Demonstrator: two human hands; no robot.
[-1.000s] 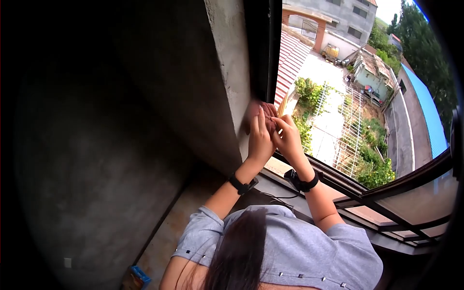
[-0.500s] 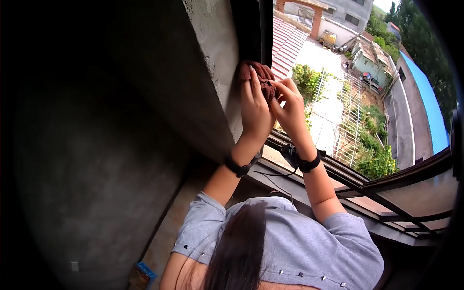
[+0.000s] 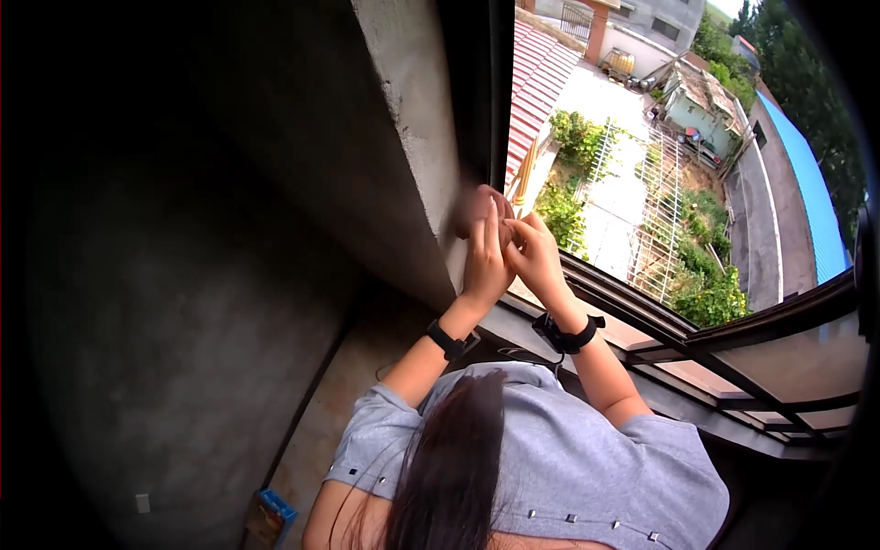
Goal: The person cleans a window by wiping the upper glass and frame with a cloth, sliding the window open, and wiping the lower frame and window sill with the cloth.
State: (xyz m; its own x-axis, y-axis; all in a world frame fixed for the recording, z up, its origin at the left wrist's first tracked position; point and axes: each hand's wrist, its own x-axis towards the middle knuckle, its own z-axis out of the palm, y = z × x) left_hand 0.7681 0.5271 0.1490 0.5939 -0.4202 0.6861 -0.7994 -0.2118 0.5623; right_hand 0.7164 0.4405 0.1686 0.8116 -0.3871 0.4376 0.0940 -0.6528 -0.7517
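A reddish-brown cloth (image 3: 469,216), blurred by motion, is bunched against the dark upright window frame (image 3: 482,101). My left hand (image 3: 489,266) presses on the cloth, its fingers pointing up along it. Close beside it, on the window side, my right hand (image 3: 536,257) has thumb and fingers pinched at the cloth's edge. Part of the cloth is hidden behind the fingers. Each wrist wears a black strap, with a dark device on the right one.
A rough concrete wall edge (image 3: 403,119) runs along the frame's left. The lower window rail (image 3: 642,304) and a framed glass panel (image 3: 788,367) lie to the right. A blue box (image 3: 272,518) sits low on the left. Outside are a courtyard and plants.
Both hands have moved down along the window frame with the cloth, nearer to my body. The cloth has turned from sharp to blurred.
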